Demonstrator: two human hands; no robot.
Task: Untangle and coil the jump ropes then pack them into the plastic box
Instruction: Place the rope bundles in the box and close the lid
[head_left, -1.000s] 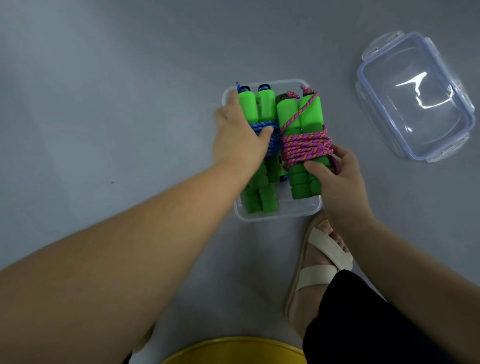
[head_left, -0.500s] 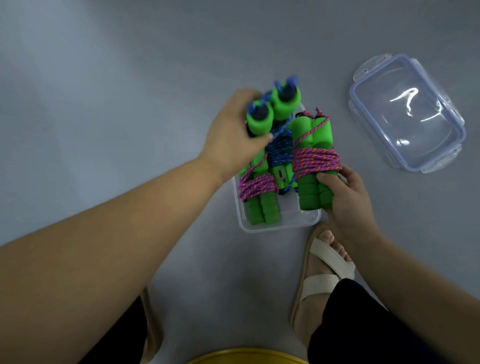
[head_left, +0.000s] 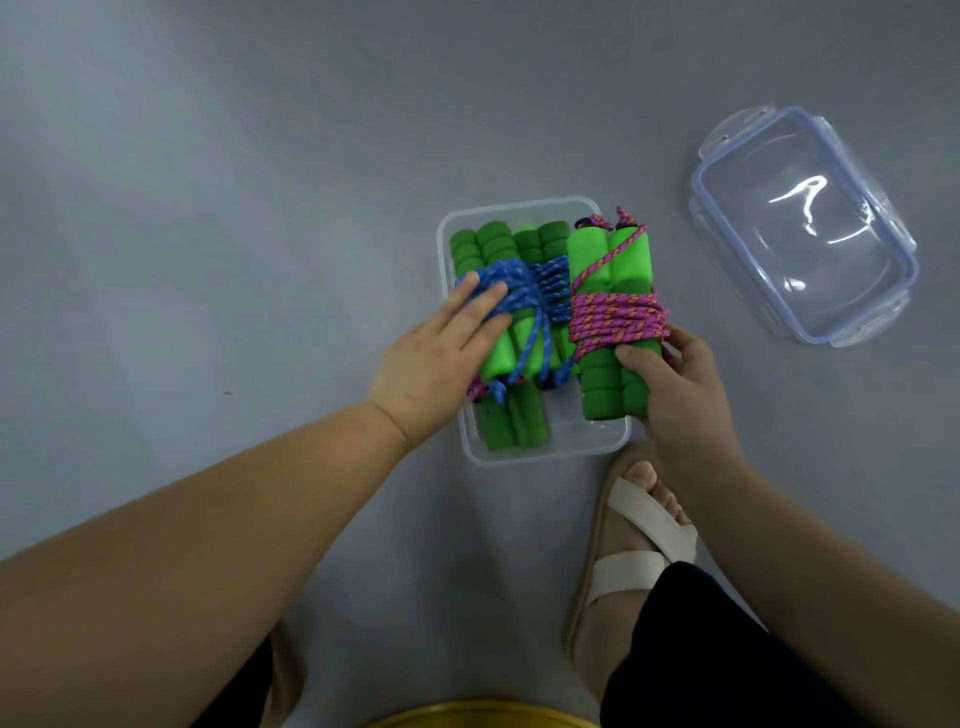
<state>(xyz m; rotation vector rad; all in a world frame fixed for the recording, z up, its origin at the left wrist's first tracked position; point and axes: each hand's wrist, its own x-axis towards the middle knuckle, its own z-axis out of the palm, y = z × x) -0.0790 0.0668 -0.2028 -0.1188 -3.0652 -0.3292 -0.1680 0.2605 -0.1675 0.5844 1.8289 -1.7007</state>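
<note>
A clear plastic box (head_left: 545, 457) sits on the grey floor with several green-handled jump ropes in it. My left hand (head_left: 431, 358) lies over a blue-rope bundle (head_left: 519, 291) at the box's left side, fingers across the blue coils. A second blue-wrapped bundle (head_left: 553, 283) lies beside it in the middle. Under them, green handles and a bit of pink rope (head_left: 475, 388) show. My right hand (head_left: 675, 379) grips the lower handles of a pink-rope bundle (head_left: 615, 317), which rests along the box's right edge.
The box's clear lid (head_left: 805, 223) with blue rim lies upside down on the floor to the right. My sandalled foot (head_left: 634, 535) stands just below the box. A yellow rim (head_left: 478, 717) shows at the bottom edge.
My left hand lifted the blue-rope bundle out, turned it end for end, and has laid it back flat in the box's left side. The right hand kept hold of the pink bundle.
</note>
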